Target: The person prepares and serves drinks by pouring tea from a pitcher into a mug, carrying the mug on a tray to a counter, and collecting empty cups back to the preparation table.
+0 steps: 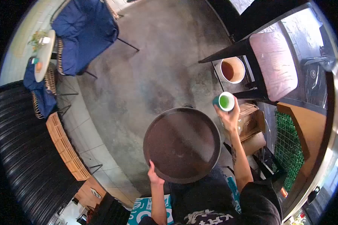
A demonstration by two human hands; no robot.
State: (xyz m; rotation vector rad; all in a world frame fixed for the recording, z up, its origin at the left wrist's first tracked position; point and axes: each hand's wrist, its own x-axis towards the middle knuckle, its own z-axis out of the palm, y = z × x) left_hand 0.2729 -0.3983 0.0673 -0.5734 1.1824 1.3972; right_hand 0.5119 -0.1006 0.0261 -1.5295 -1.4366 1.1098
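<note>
My left hand (155, 175) grips the near left rim of a round dark brown serving tray (182, 142), its thumb on top and its other fingers hidden underneath. Nothing stands on the tray, which is held level in front of my body. Out to the right, my right hand (231, 116) is closed around a paper cup (216, 100) with a dark green outside and a white rim. Bright green liquid shows inside the cup. It is apart from the tray, a little beyond its right edge.
A white bucket (238, 71) of brown liquid stands on the floor by a stool with a pink cushion (274, 63). An open cardboard box (253, 144) sits to the right. Blue chairs (88, 33) and a small round table (45, 56) stand at the left; a slatted wooden bench (67, 146) is nearer.
</note>
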